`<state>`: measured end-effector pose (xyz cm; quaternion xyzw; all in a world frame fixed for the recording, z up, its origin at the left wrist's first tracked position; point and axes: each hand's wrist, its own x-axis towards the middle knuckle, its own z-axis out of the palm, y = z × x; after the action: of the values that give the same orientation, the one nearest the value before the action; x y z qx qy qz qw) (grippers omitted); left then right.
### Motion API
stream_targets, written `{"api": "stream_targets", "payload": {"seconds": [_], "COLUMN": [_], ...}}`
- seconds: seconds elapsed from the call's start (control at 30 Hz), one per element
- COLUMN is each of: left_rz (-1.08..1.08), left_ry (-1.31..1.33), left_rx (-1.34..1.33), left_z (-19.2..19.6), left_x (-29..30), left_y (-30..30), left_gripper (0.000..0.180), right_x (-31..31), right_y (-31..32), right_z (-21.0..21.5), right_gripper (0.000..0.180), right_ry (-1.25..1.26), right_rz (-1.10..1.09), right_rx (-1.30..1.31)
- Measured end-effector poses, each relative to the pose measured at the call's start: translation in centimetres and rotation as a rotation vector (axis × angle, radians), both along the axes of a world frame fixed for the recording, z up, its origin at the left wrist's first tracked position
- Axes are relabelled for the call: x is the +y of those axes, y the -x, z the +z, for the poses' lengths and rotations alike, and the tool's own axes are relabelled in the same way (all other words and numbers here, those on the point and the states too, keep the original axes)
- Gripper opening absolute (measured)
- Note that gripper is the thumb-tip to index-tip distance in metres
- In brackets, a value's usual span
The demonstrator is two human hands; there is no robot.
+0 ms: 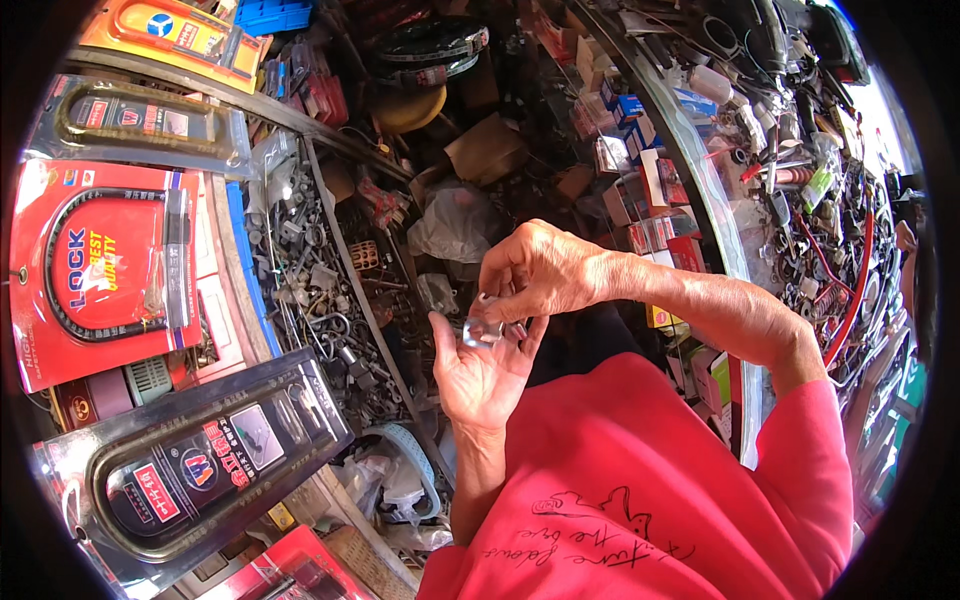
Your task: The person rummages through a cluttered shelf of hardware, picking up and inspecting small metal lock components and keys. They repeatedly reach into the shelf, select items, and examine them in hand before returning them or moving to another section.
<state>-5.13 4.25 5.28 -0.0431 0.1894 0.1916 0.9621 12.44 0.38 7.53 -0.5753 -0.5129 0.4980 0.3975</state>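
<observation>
My left hand [485, 385] is turned palm up in front of my red shirt, its thumb spread away and its fingers partly curled. A small shiny, silvery or clear piece [480, 333] lies against the fingers of that palm; glare hides its exact kind. From above, my right hand [548, 268] reaches across, with thumb and index finger pinched on the piece. Its other fingers are bent. Beyond both hands is a crumpled clear plastic bag [450, 225].
Packaged cable locks, including a red-carded bike lock [110, 270] and a black-packed one [200, 465], lie at left. A tray of metal parts [335, 320] sits beside them. Small boxes [650, 180] line a metal-edged case at right, beside piled hardware [800, 200]. A light-blue basket [410, 465] stands low.
</observation>
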Motion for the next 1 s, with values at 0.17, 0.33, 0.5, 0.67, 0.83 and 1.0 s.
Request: {"api": "stream_targets", "payload": {"seconds": [0.17,0.33,0.5,0.67,0.83,1.0], "left_rz": [-0.012,0.011,0.0,0.021,0.003,0.018], "left_ry": [0.038,0.04,0.031,0.153,0.122,0.156], "left_rx": [-0.017,0.008,-0.052,0.04,0.197,0.196], "left_z": [-0.1,0.1,-0.5,-0.6,-1.2,-1.8], "left_x": [0.3,0.4,0.2,0.5,0.5,0.2], "left_y": [-0.4,-0.3,0.0,0.4,0.7,0.9], "left_gripper": [0.065,0.053,0.056,0.041,0.03,0.028], "right_x": [0.0,0.1,0.1,0.1,0.2,0.2], "right_y": [-0.2,-0.3,0.1,0.0,-0.5,-0.1], "right_z": [0.1,-0.1,-0.3,-0.3,0.1,0.1], "right_gripper": [0.024,0.023,0.023,0.019,0.02,0.019], "right_ry": [-0.006,-0.027,-0.031,-0.091,0.003,0.011], "right_rz": [-0.001,-0.013,-0.037,-0.035,-0.062,-0.05], "right_rx": [0.035,0.013,0.18,-0.046,0.113,0.308]}}
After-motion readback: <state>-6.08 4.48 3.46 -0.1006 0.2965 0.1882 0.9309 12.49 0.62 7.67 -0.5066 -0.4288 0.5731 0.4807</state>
